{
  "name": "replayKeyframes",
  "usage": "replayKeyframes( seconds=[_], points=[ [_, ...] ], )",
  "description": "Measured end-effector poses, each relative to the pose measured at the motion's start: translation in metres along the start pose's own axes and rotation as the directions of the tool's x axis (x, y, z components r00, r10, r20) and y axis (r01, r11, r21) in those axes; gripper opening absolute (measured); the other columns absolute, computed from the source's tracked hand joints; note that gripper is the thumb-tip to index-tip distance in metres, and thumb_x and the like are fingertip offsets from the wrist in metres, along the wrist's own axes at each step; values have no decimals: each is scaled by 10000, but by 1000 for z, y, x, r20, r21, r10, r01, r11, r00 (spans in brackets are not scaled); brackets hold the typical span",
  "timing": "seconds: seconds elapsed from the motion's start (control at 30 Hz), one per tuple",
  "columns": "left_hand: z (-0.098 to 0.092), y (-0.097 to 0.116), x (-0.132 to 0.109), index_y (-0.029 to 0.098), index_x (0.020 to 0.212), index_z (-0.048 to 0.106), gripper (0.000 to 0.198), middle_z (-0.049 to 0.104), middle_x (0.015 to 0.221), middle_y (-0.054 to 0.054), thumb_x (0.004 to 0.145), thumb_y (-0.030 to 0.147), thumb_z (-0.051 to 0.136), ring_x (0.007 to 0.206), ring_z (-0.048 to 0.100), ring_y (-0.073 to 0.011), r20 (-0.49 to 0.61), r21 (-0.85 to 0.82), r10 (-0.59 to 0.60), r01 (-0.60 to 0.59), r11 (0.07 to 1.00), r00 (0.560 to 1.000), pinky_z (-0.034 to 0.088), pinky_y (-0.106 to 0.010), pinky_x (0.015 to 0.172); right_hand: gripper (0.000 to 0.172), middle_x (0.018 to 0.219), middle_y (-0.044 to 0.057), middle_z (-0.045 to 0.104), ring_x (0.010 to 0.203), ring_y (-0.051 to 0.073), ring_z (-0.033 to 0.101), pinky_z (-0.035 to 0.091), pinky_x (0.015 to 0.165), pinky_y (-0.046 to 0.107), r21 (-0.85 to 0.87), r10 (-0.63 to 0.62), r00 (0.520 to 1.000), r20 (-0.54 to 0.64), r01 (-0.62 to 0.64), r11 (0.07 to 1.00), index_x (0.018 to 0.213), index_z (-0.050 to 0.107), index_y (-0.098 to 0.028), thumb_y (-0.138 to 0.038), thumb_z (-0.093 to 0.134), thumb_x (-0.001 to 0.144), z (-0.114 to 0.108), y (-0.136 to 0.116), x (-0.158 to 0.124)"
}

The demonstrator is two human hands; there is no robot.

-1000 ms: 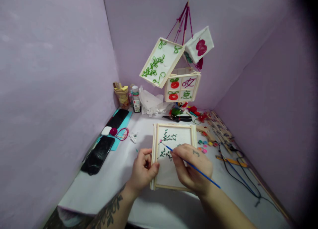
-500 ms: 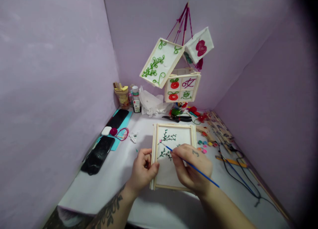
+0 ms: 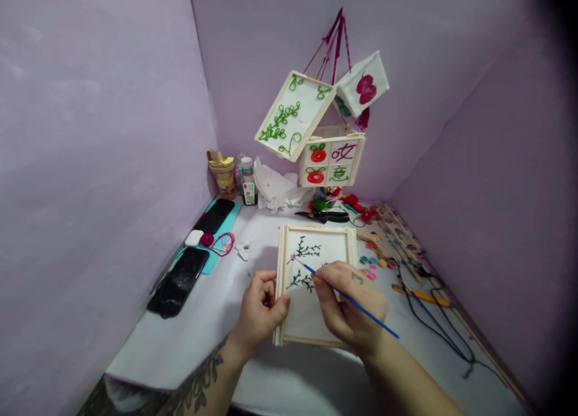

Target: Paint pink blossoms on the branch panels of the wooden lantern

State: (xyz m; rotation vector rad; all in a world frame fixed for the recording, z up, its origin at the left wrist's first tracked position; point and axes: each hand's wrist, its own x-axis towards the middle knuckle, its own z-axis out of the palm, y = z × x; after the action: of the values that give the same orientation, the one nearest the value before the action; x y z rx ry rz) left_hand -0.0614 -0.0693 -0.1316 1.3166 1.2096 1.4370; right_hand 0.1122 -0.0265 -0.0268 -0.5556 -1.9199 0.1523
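Here, pale purple walls (image 3: pixel 99 133) are enclosing a white table (image 3: pixel 194 344); in the lower middle, the left hand (image 3: pixel 262 304) is gripping a wood-edged panel (image 3: pixel 309 319) while the right hand (image 3: pixel 352 286) is pinching a blue paintbrush (image 3: pixel 356 306) over it.

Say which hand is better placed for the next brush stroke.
Likely the right hand: it holds the blue paintbrush, tip close to the pink dab, while the left hand grips the wooden frame.

Framed panel (image 3: pixel 303 310) partly hidden by right hand (image 3: pixel 354 292), bottle label (image 3: pixel 248 193) illegible, left forearm (image 3: pixel 208 368) cut off
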Motion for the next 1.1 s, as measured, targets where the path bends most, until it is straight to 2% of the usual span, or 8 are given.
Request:
replayKeyframes(
  seconds=[0.77, 0.97, 1.1],
  points=[
    [1, 3, 0, 190, 1080, 484, 458, 469, 637, 68, 835, 518, 690, 551, 436, -97, -22, -29, -12, 12, 1000, 1000, 344, -210, 523, 180, 709, 39, 635, 622, 141, 588, 513, 589, 268, 8, 0, 1000, -3, 0, 1000, 914, 603, -176, -14, 555, 852, 0, 0, 1],
    [1, 3, 0, 191, 1087, 480, 482, 479, 652, 62, 832, 547, 681, 561, 449, -103, -24, -14, -22, 22, 1000, 999, 356, -215, 532, 188, 675, 14, 613, 587, 128, 578, 503, 559, 252, 37, 23, 998, -62, -21, 999, 911, 600, -189, -18, 559, 842, -2, -2, 0],
    [1, 4, 0, 190, 1078, 486, 495, 463, 640, 66, 820, 562, 690, 551, 432, -100, -22, -18, -22, 21, 1000, 1000, 343, -214, 524, 150, 652, 6, 619, 567, 126, 586, 503, 551, 247, -24, 30, 997, -78, -32, 999, 871, 606, -196, -50, 584, 851, -1, -1, 0]
  ],
)
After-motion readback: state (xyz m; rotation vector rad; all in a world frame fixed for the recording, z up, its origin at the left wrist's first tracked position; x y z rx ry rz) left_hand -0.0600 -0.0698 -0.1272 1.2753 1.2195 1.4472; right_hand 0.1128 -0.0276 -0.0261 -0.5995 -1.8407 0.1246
